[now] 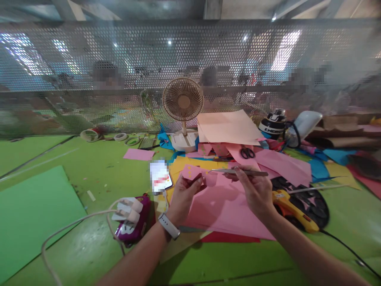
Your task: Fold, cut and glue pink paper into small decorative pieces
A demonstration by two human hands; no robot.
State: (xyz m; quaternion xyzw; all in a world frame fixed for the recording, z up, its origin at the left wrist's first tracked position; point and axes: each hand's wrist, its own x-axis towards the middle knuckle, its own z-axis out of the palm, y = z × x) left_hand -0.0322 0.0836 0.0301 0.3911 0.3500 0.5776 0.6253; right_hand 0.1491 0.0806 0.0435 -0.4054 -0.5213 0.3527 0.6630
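Note:
Between the thumb and fingers of my left hand (182, 200) is a small folded pink paper piece (190, 171) with yellow dots on it. My right hand (256, 192) grips a pair of metal tweezers (262, 173), whose tips point left toward the pink piece. Whether the tips touch it or hold anything is too small to tell. Both hands are above a stack of pink paper sheets (226, 210), with yellow sheets (183, 162) partly under it. A lit phone (160, 176) lies left of the pink piece.
A yellow glue gun (297, 213) rests beside a black round tray (323, 208) on the right. Scissors (247, 153) lie on paper behind my hands. Further back stands a fan (183, 101). A purple power strip (133, 224) with cables sits left, near a green sheet (38, 218).

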